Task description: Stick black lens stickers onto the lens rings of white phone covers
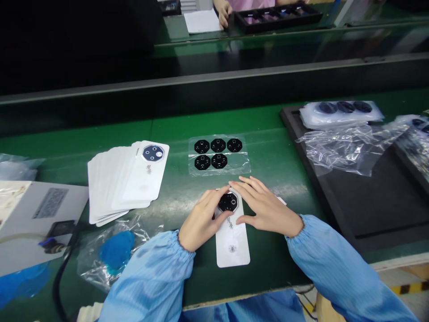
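On the green bench in front of me lies a white phone back cover (233, 243) with a black octagonal lens plate (226, 202) at its upper end. My left hand (205, 219) has thumb and forefinger around the plate's edge. Across from it, my right hand (263, 206) stretches its fingers over the cover's upper right, the thumb close to the cover's face. Nothing shows in that hand. Behind the hands, a clear film sheet (238, 167) bears several more black octagonal plates (218, 145). To the left is a fanned stack of white covers (112, 179), the top one with its octagonal camera area showing.
A black tray (385, 210) at the right holds bagged lens plates (345, 112) and crumpled clear plastic (348, 147). At the left are a plastic bag with blue film (117, 250), a white box (50, 214) and a black cable (60, 281). Another person's hand (224, 13) is beyond the divider.
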